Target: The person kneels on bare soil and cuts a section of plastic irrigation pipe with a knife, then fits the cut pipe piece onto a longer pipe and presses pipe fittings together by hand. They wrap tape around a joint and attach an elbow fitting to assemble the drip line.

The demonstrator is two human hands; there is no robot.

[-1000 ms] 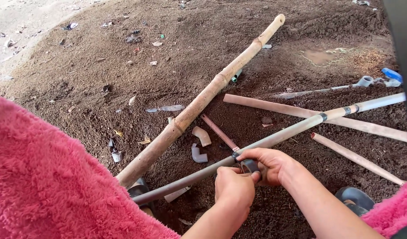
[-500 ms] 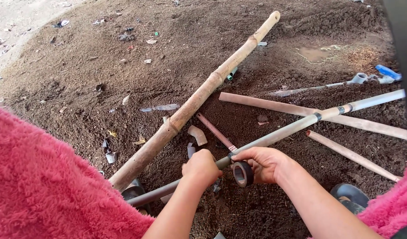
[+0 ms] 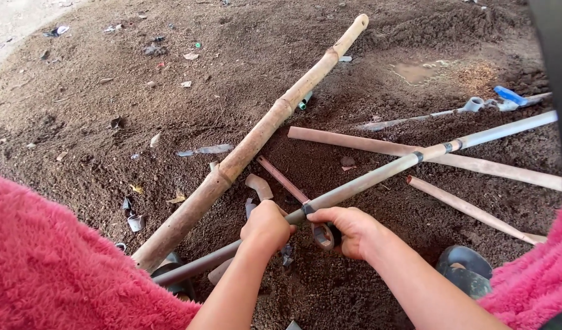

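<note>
Long grey pipe ran lower-left to upper-right. Left hand clamped round it; right hand adjacent, closed on tape roll under pipe.

A long grey pipe lies slanted over dark soil, running from seven o'clock to two o'clock, a roll of tape pressed against its middle.

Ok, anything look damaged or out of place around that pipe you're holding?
Yes. Broken pipe offcuts and curved scraps lie scattered in the soil beside the bamboo pole. The long grey pipe, held by the left hand and right hand, shows dark bands at its joints.
</note>
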